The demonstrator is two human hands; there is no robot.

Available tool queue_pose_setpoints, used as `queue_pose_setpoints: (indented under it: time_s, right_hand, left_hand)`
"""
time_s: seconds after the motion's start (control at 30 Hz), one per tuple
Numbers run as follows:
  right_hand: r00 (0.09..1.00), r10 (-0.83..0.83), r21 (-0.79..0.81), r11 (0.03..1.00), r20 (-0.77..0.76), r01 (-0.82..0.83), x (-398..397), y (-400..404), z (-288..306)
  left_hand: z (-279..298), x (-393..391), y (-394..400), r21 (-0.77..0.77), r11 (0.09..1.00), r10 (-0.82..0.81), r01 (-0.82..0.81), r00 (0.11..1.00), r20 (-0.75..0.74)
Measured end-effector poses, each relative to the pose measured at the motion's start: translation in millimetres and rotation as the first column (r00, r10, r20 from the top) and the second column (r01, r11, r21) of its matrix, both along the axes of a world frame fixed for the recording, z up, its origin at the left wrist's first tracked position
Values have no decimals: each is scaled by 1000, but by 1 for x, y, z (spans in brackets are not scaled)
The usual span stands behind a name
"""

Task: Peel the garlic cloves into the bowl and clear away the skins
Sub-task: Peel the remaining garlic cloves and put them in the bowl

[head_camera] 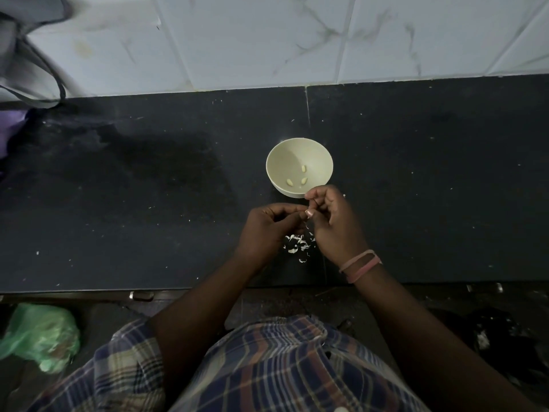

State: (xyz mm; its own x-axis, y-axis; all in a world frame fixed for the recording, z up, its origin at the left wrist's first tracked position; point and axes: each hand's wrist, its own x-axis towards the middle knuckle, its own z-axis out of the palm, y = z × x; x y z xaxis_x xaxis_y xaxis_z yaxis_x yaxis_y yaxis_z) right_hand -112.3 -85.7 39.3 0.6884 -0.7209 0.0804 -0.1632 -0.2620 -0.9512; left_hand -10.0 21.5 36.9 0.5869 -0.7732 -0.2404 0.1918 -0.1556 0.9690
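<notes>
A pale bowl (318, 153) stands on the dark counter (148, 188) with three peeled garlic cloves (303, 168) inside. Just in front of it my left hand (264, 230) and my right hand (332, 221) meet, fingers curled, pinching a small garlic clove (309, 213) between their fingertips. A strip of skin hangs down from the clove. A small pile of white garlic skins (298, 245) lies on the counter below and between my hands.
A tiled wall (297, 40) runs along the back of the counter. A grey bag (26, 55) and something purple sit at the far left. A green plastic bag (41, 337) lies on the floor at lower left. Small white flecks dot the counter.
</notes>
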Motion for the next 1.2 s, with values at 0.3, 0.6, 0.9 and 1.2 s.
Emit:
queue_pose_setpoints:
  time_s: [0.3, 0.6, 0.9, 1.2]
  right_hand:
    - [999, 52, -106, 993, -16, -53, -3, -1, 2]
    - [998, 64, -109, 992, 14, -62, -3, 0, 3]
    - [997, 5, 40, 999, 73, -8, -1, -1, 4]
    - [996, -23, 13, 1000, 85, 22, -2, 8, 4]
  left_hand:
    - [2, -3, -1, -5, 1000, 10, -10, 988, -152]
    - [-3, -7, -4, -44, 997, 43, -59, 949, -311]
    - [-1, -10, -8, -104, 987, 60, -124, 876, -479]
    - [1, -15, -8, -77, 990, 67, -121, 864, -499]
